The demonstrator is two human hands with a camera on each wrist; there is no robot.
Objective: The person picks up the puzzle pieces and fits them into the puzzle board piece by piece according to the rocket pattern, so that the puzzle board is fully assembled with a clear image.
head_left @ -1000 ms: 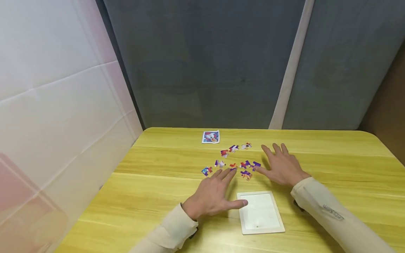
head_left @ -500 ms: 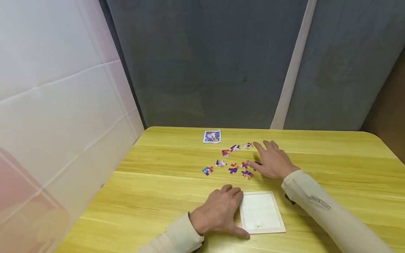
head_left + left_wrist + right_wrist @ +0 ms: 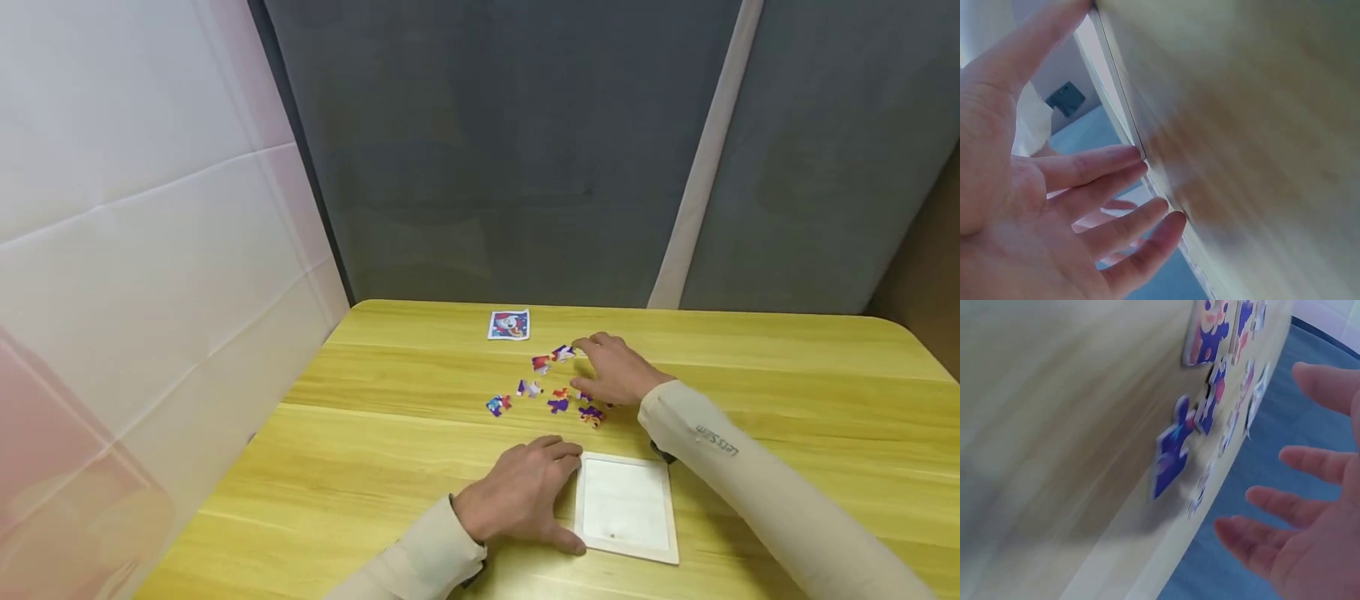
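A white puzzle tray (image 3: 626, 507) lies flat near the front of the yellow wooden table (image 3: 375, 450). My left hand (image 3: 558, 496) rests at its left edge, straight fingers (image 3: 1104, 165) touching the rim, thumb at the near corner. Several loose purple and red puzzle pieces (image 3: 558, 404) lie scattered beyond the tray. Over them hovers my right hand (image 3: 585, 364), fingers spread and holding nothing, reaching toward the far pieces (image 3: 562, 352). In the right wrist view the hand (image 3: 1297, 494) is apart from a blue piece (image 3: 1172, 453).
A small picture card (image 3: 508, 325) lies near the table's far edge. A white fabric wall (image 3: 150, 250) stands at the left and a grey backdrop (image 3: 525, 150) behind. Bare tabletop stretches to the right (image 3: 810, 392).
My left hand drew back from the pieces to the tray's left edge. My right hand slid left and forward over the scattered pieces.
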